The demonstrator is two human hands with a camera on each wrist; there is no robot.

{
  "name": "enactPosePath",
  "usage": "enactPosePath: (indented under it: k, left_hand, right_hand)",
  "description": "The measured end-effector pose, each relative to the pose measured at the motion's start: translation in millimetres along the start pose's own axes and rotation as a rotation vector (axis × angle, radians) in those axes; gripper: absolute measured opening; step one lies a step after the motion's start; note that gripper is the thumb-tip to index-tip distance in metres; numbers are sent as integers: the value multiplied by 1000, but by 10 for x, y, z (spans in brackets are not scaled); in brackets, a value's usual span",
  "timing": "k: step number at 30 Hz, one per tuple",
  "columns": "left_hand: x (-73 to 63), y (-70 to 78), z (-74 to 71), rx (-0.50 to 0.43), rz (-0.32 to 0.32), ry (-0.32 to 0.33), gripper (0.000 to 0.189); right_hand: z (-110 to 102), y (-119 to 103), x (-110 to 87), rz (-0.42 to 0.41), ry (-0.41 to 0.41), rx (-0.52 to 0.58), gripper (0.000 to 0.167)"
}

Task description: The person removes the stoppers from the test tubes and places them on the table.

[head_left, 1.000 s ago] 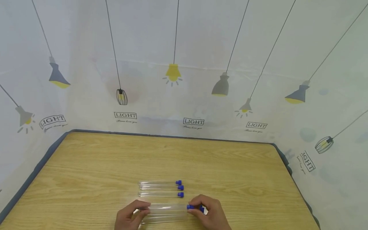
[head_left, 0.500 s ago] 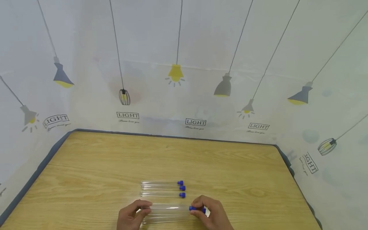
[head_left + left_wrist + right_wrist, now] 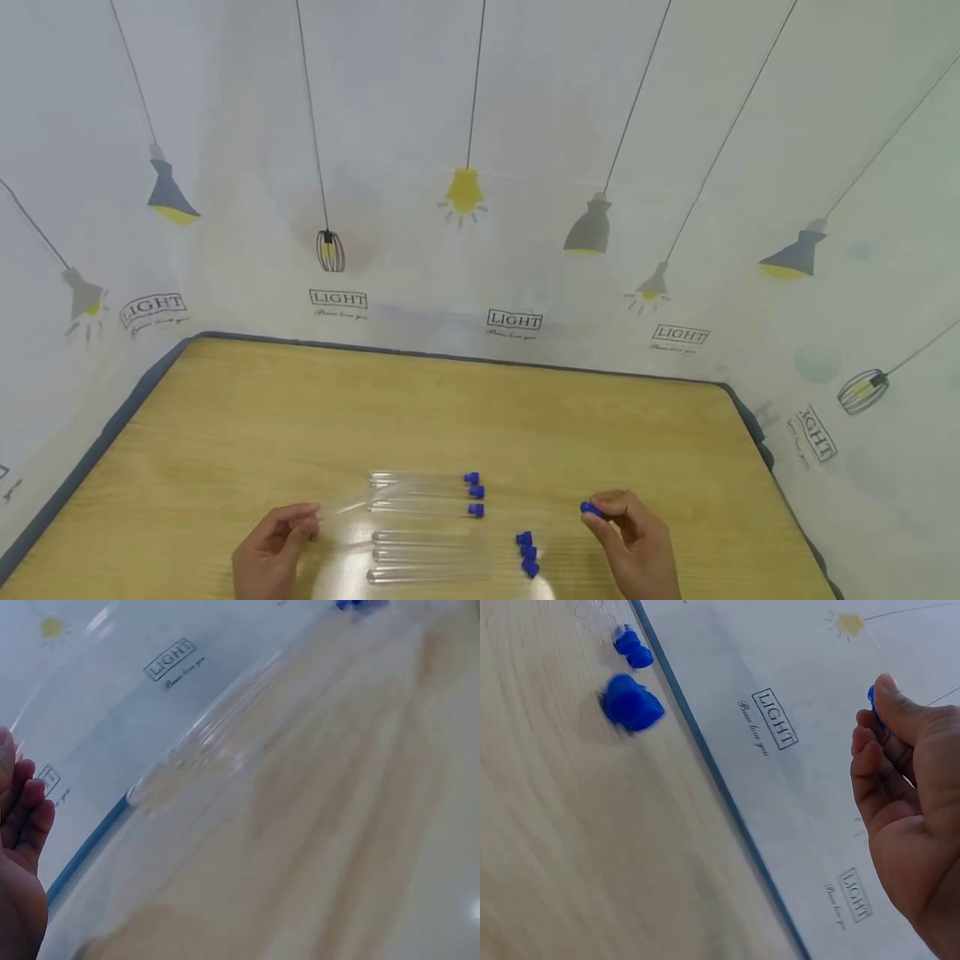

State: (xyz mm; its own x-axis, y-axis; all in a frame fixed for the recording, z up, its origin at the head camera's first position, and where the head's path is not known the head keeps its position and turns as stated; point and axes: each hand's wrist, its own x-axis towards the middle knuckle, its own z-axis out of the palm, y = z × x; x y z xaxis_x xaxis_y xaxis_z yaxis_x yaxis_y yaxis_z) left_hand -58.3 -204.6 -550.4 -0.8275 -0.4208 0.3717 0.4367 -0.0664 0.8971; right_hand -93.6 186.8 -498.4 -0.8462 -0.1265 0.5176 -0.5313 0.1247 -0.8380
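My left hand (image 3: pixel 273 546) pinches one end of a clear test tube (image 3: pixel 354 505), which tilts up to the right and is blurred. In the left wrist view, part of that hand (image 3: pixel 22 832) shows at the left edge. Between the thumb and fingers of my right hand (image 3: pixel 637 537) is a blue stopper (image 3: pixel 592 508), raised above the table; the right wrist view shows only a sliver of it. Three open test tubes (image 3: pixel 427 554) lie side by side between the hands. Several loose blue stoppers (image 3: pixel 528 552) lie in a short line to their right.
Behind the open tubes lie three test tubes with blue stoppers (image 3: pixel 476 492) at their right ends. Everything lies on a wood-grain table (image 3: pixel 450 408) with a dark blue edge. A pale curtain (image 3: pixel 405 267) printed with lamps surrounds it.
My hands have moved apart. The left took a test tube away to the left and up; the right went right with a blue stopper, uncovering the loose stoppers on the table.
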Motion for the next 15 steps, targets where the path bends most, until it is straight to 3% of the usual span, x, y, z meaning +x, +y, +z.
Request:
enactPosePath:
  k: [2,6,11,15]
  left_hand:
    - [27,-13,32,62,-5,-81,13]
    - [10,-61,109,16,-7,-190,15]
    - [-1,-115,119,68,-19,-270,20]
    - [11,-149,132,147,-27,-285,21]
  right_hand:
    - [-21,103,-4,59,-27,-35,21]
    - [81,264,-35,141,-26,-98,19]
    - [188,387,-81,306,59,-163,11]
    - [235,490,-106,404,53,-200,14]
